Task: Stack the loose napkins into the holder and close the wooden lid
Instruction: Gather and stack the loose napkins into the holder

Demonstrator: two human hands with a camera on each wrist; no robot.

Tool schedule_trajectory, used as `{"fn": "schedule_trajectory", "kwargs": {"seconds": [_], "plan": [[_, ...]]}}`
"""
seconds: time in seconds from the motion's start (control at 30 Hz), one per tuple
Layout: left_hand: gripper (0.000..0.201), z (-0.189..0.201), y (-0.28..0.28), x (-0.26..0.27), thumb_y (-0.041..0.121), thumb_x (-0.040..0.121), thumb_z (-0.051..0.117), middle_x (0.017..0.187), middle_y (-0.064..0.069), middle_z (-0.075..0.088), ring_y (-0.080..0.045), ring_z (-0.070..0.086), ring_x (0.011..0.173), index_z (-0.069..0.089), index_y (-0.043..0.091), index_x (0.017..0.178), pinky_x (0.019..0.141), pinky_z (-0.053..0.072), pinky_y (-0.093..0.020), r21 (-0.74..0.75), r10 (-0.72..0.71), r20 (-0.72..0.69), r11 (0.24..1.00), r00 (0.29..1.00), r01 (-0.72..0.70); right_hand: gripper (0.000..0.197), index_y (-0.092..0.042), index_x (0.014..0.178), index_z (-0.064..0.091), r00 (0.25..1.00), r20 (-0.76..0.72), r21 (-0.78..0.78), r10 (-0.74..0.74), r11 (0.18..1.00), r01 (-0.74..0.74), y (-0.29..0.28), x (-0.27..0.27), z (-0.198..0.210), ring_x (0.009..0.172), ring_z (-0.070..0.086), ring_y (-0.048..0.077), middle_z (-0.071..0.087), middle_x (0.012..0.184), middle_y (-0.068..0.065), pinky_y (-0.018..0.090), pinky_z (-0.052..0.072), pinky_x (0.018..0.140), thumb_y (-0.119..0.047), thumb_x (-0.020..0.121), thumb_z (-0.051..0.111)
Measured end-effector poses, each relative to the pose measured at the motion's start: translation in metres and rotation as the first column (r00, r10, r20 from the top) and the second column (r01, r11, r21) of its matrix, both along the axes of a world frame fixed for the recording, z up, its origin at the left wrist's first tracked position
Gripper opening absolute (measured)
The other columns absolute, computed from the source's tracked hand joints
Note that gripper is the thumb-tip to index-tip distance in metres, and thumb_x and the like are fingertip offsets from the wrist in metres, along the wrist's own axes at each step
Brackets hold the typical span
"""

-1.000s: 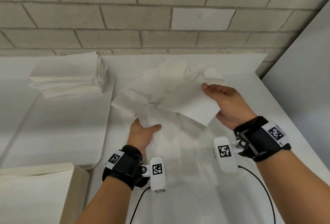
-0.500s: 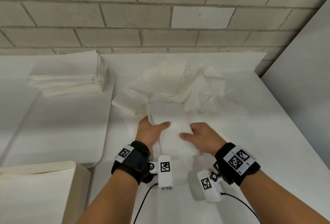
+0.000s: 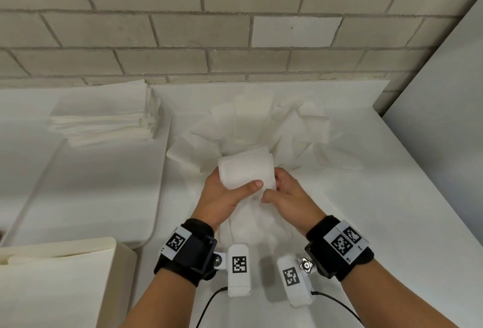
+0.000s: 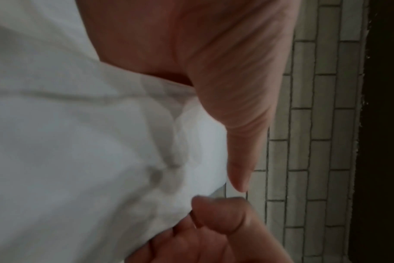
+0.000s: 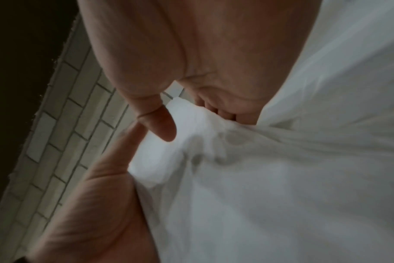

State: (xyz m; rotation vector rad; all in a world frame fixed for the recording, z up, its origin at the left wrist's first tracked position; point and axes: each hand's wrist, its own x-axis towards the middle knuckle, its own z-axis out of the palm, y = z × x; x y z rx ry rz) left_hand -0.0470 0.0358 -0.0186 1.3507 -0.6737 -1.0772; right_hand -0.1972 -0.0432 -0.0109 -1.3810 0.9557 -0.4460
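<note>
Both hands hold one small bundle of white napkins [image 3: 245, 168] lifted above the table, in the middle of the head view. My left hand [image 3: 224, 192] grips its left side with the thumb across the front. My right hand [image 3: 285, 192] grips its right side, fingers curled behind. The wrist views show the same white napkins [image 4: 101, 142] [image 5: 259, 178] pressed against each palm. Behind the bundle lies a loose heap of napkins [image 3: 274, 129]. A neat napkin stack [image 3: 104, 118] sits at the back left on a white tray [image 3: 78, 197]. The holder and wooden lid I cannot identify with certainty.
A cream box-like object [image 3: 57, 283] fills the lower left corner. A brick wall [image 3: 235, 27] runs along the back and a white panel [image 3: 444, 131] closes the right side. The white table [image 3: 379, 210] stretches right of my hands.
My right hand brought a napkin from the heap down onto the pile under my left hand. Both hands then closed round the pile and raised it off the table.
</note>
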Motion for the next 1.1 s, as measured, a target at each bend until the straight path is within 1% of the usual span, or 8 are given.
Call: {"fn": "schedule_trajectory", "kwargs": {"seconds": [0.23, 0.4, 0.5, 0.67, 0.8, 0.87, 0.97, 1.1], "plan": [[0.027, 0.01, 0.003, -0.006, 0.015, 0.084, 0.08, 0.103, 0.002, 0.077, -0.017, 0.073, 0.1, 0.07, 0.019, 0.108, 0.088, 0.059, -0.04, -0.054, 0.172, 0.076, 0.984, 0.982, -0.168, 0.024, -0.014, 0.113, 0.067, 0.986, -0.093, -0.087, 0.135, 0.986, -0.143, 0.008, -0.008, -0.004, 0.097, 0.073, 0.02, 0.076, 0.106, 0.002, 0.049, 0.055, 0.093, -0.005, 0.091, 0.061], [0.035, 0.063, -0.003, -0.006, 0.008, 0.079, 0.082, 0.105, 0.001, 0.076, -0.014, 0.072, 0.1, 0.067, 0.01, 0.11, 0.081, 0.058, -0.026, -0.334, 0.2, 0.164, 0.933, 0.966, -0.137, 0.024, -0.017, 0.111, 0.069, 0.968, 0.24, -0.261, -0.075, 0.955, 0.139, 0.008, 0.005, 0.025, 0.103, 0.07, 0.014, 0.075, 0.108, -0.002, 0.03, 0.056, 0.089, -0.002, 0.096, 0.057], [0.042, 0.06, -0.005, -0.007, 0.011, 0.077, 0.084, 0.107, 0.002, 0.074, -0.011, 0.071, 0.101, 0.063, 0.011, 0.114, 0.082, 0.057, -0.024, -0.339, 0.228, 0.203, 0.929, 0.952, -0.15, 0.029, -0.019, 0.109, 0.069, 0.945, 0.315, -0.299, -0.082, 0.937, 0.181, 0.006, 0.007, 0.027, 0.105, 0.069, 0.011, 0.075, 0.107, -0.005, 0.022, 0.053, 0.087, 0.003, 0.095, 0.057], [0.055, 0.028, -0.003, -0.015, 0.017, 0.07, 0.09, 0.109, -0.001, 0.073, -0.011, 0.07, 0.101, 0.063, 0.012, 0.117, 0.081, 0.057, -0.024, -0.194, 0.217, 0.18, 0.964, 0.96, -0.181, 0.032, -0.015, 0.117, 0.067, 0.988, 0.155, -0.362, -0.013, 0.93, 0.069, 0.01, 0.006, -0.005, 0.105, 0.068, 0.006, 0.073, 0.11, -0.007, 0.02, 0.051, 0.087, 0.003, 0.092, 0.059], [0.021, 0.026, -0.002, -0.016, 0.015, 0.082, 0.081, 0.095, 0.009, 0.077, -0.006, 0.072, 0.092, 0.072, 0.02, 0.101, 0.078, 0.055, -0.021, -0.188, 0.23, 0.175, 0.962, 0.957, -0.197, 0.025, -0.017, 0.112, 0.069, 1.0, -0.022, -0.365, -0.001, 0.931, -0.007, 0.004, 0.001, -0.015, 0.096, 0.07, 0.005, 0.075, 0.104, -0.008, 0.029, 0.056, 0.088, -0.011, 0.088, 0.071], [0.02, 0.035, -0.001, -0.011, 0.013, 0.084, 0.079, 0.092, 0.015, 0.077, -0.004, 0.073, 0.091, 0.07, 0.025, 0.097, 0.076, 0.056, -0.019, -0.215, 0.265, 0.125, 0.948, 0.956, -0.234, 0.013, -0.016, 0.1, 0.073, 0.997, -0.075, -0.318, -0.006, 0.948, -0.018, -0.001, -0.006, -0.014, 0.088, 0.072, 0.01, 0.077, 0.096, -0.004, 0.039, 0.059, 0.084, -0.016, 0.087, 0.074], [0.029, 0.054, 0.002, 0.005, 0.009, 0.078, 0.082, 0.099, 0.008, 0.077, -0.009, 0.072, 0.097, 0.069, 0.022, 0.101, 0.078, 0.058, -0.022, -0.282, 0.34, 0.025, 0.905, 0.94, -0.32, 0.004, -0.013, 0.089, 0.074, 0.992, 0.072, -0.223, -0.107, 0.967, 0.12, -0.01, -0.017, 0.003, 0.081, 0.073, 0.019, 0.077, 0.088, 0.004, 0.041, 0.059, 0.074, -0.012, 0.085, 0.076], [0.032, 0.062, 0.004, 0.023, 0.009, 0.074, 0.087, 0.096, 0.004, 0.077, -0.015, 0.072, 0.095, 0.069, 0.019, 0.099, 0.08, 0.059, -0.027, -0.331, 0.336, 0.14, 0.903, 0.931, -0.275, 0.011, -0.009, 0.094, 0.072, 0.899, 0.339, -0.173, -0.278, 0.921, 0.349, -0.025, -0.032, 0.03, 0.09, 0.071, 0.025, 0.075, 0.098, 0.012, 0.035, 0.058, 0.083, -0.002, 0.085, 0.071]]}}
